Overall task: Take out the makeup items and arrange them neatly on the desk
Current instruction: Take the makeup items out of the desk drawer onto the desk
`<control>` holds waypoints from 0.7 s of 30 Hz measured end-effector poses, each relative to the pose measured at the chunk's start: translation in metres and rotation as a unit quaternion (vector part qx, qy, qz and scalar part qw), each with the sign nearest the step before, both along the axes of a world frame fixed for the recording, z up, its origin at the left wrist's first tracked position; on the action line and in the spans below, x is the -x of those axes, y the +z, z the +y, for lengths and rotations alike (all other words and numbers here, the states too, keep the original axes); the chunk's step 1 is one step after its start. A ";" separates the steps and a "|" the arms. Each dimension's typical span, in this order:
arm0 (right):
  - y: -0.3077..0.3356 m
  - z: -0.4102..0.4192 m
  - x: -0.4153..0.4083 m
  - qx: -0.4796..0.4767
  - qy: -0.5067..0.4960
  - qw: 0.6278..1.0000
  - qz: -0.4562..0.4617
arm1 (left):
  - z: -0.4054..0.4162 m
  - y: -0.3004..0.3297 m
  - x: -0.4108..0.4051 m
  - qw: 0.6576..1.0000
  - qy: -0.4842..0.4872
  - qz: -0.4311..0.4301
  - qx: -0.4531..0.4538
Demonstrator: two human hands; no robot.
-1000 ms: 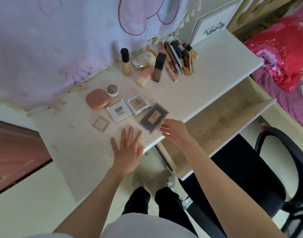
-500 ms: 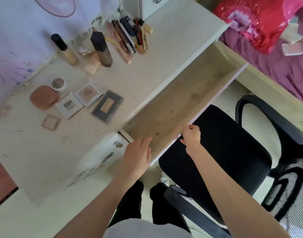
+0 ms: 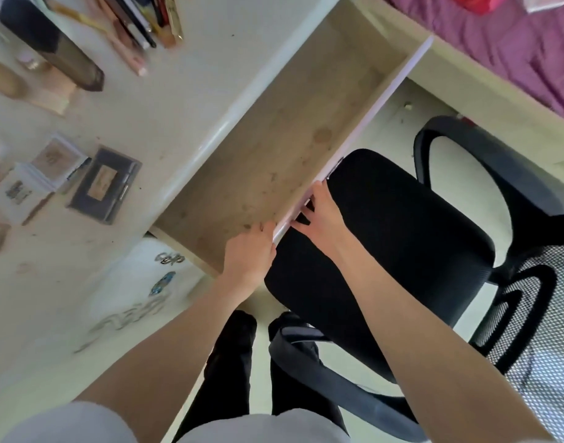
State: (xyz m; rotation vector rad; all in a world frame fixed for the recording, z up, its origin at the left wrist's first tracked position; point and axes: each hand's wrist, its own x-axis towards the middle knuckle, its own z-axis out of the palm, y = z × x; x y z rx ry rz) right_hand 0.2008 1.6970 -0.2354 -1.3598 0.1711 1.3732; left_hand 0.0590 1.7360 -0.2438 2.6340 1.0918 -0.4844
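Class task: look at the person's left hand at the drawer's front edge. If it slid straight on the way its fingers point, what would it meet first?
Probably the drawer's bare wooden floor, then the desk's edge; the left hand points across the drawer, though depth is unclear.

dark palette [image 3: 103, 186] flat, closed | beside white compacts [image 3: 34, 180] | pencils [image 3: 140, 24] bundled on desk [image 3: 185, 87]
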 end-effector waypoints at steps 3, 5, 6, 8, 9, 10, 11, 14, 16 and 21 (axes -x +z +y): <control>0.006 -0.001 -0.003 -0.009 0.009 1.000 -0.022 | 0.002 0.008 0.002 1.000 -0.009 -0.003 -0.006; 0.013 -0.001 -0.001 -0.019 0.015 0.999 -0.044 | 0.005 0.017 0.006 1.000 -0.006 -0.015 -0.011; 0.017 0.001 0.000 -0.022 0.015 0.998 -0.054 | 0.008 0.023 0.008 1.000 -0.003 -0.025 -0.015; 0.026 0.004 0.004 -0.026 0.016 0.996 -0.080 | 0.013 0.033 0.013 0.999 0.004 -0.043 -0.027; 0.030 0.006 0.005 -0.025 0.025 0.994 -0.101 | 0.017 0.037 0.015 0.998 0.005 -0.050 -0.032; 0.034 0.009 0.005 -0.022 0.034 0.992 -0.118 | 0.021 0.041 0.018 0.998 0.003 -0.056 -0.037; 0.037 0.010 0.005 -0.019 0.038 0.992 -0.122 | 0.025 0.045 0.020 0.997 -0.006 -0.063 -0.045; 0.043 0.015 0.003 -0.005 0.052 0.992 -0.113 | 0.036 0.052 0.026 0.988 -0.062 -0.084 -0.117; 0.044 0.017 0.003 0.001 0.069 0.990 -0.120 | 0.045 0.051 0.028 0.984 -0.048 -0.100 -0.140; 0.045 0.033 0.004 0.004 0.091 0.988 -0.127 | 0.072 0.051 0.027 0.988 -0.010 -0.059 -0.139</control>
